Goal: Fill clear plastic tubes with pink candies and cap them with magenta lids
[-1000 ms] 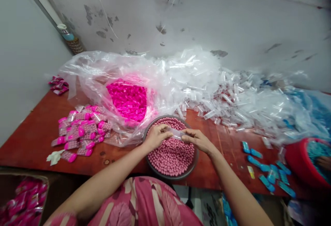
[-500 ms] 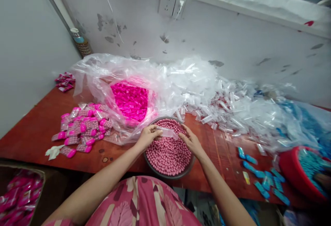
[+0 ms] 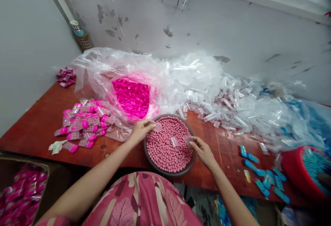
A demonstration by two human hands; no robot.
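Box: box (image 3: 41,164), far L of & below L grip, holds pink pkts (image 3: 22,191).
White scrap: white scrap (image 3: 56,147), L of L grip, lower, on red-brown table (image 3: 38,126).
Small pkts: pink-red cluster (image 3: 66,77), far L of L grip, back on table.
Filled tubes: heap of filled tubes (image 3: 82,124) w/ pink ends, left of L grip, lying on table.
Bag: clear plastic bag (image 3: 95,67), behind L grip, bright pink pcs (image 3: 131,98) showing thru its opening.
L grip: L grip (image 3: 141,130) pinches a clear pc (image 3: 156,126) btwn thumb & fingers, over bowl's L edge.
Bowl: dark bowl (image 3: 191,165) btwn both grips, pink beads (image 3: 165,158) inside.
Loose tube: short clear tube (image 3: 174,141), btwn the grips, nearer R one, atop beads.
R grip: R grip (image 3: 203,150) pinches 2nd clear pc (image 3: 187,140) by thumb & fingers, over bowl's R side.
Clear tubes: big clear heap (image 3: 232,105), behind & R of R grip.
Blue pcs: blue pcs (image 3: 270,181), R of R grip, a bit lower; yellow slip (image 3: 247,176) just L of them.
Red tub: red tub (image 3: 294,165), far R of R grip, blue-green stuff (image 3: 314,162) inside.
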